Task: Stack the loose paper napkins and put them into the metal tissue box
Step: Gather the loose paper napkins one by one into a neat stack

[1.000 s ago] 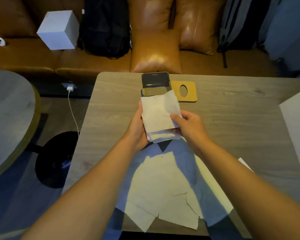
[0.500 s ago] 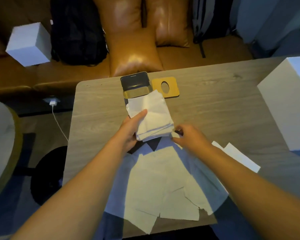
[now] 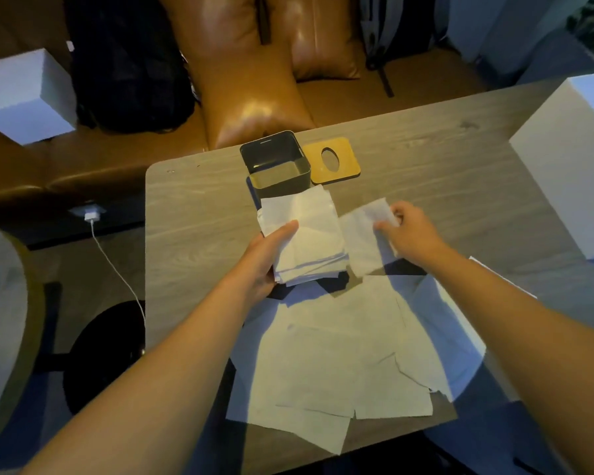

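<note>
Lifted since before, 1 thin white napkin (image 3: 366,240) hangs pinched in the right hand (image 3: 410,231); left hand (image 3: 266,258) clasps the stack (image 3: 306,234).

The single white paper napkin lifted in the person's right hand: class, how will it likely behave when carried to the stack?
The single white paper napkin probably flops: it hangs bent from the right hand pinching one edge. It looks very light, so moving air may lift it. Being thin, it could crease or tear if tugged against the napkin stack gripped by the left hand.
</note>
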